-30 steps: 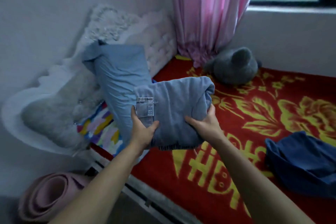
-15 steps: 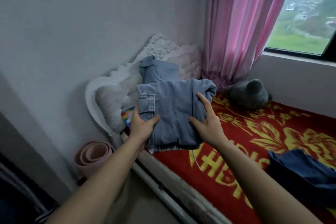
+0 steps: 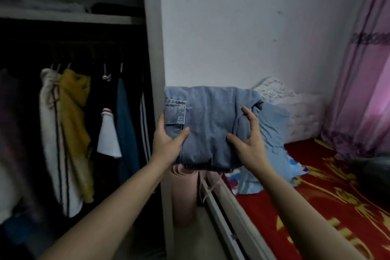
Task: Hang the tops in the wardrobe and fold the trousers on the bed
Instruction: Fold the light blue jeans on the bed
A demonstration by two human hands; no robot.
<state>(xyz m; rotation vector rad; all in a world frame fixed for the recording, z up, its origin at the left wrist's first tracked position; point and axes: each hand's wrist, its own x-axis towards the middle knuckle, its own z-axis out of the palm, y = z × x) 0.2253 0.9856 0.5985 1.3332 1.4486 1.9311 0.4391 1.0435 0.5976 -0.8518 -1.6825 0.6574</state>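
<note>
Folded jeans [image 3: 211, 124] held up in the air in front of the white wall [image 3: 242, 27], off the bed [image 3: 327, 186], level with the wardrobe's upright side panel [image 3: 155, 69]. Left hand [image 3: 167, 143] clamped on the lower left corner of the bundle, thumb lying across the front under the back pocket [image 3: 176, 112], the other fingers hidden behind the denim. Right hand [image 3: 248, 139] gripping the right side of the bundle, fingers [image 3: 250, 115] spread up over a bunched fold, thumb pressing into the front. Both forearms stretched forward and bare.

To the left, open wardrobe [image 3: 73, 91], dark inside, with a shelf [image 3: 69, 18] across the top. Hanging below it: a white top [image 3: 47, 133], a mustard top [image 3: 76, 122], a small white sleeve with a red-striped cuff [image 3: 107, 133], a teal garment [image 3: 125, 129] and something dark with white stripes [image 3: 144, 124].

Behind the jeans, at the head corner of the bed, a light blue pillow [image 3: 272, 124] leaning on a white padded headboard [image 3: 295, 107]. Red blanket with yellow pattern covering the bed. Rolled pink mat [image 3: 184, 192] standing on the floor between wardrobe and bed edge. Pink curtain [image 3: 363, 82] down the right.
</note>
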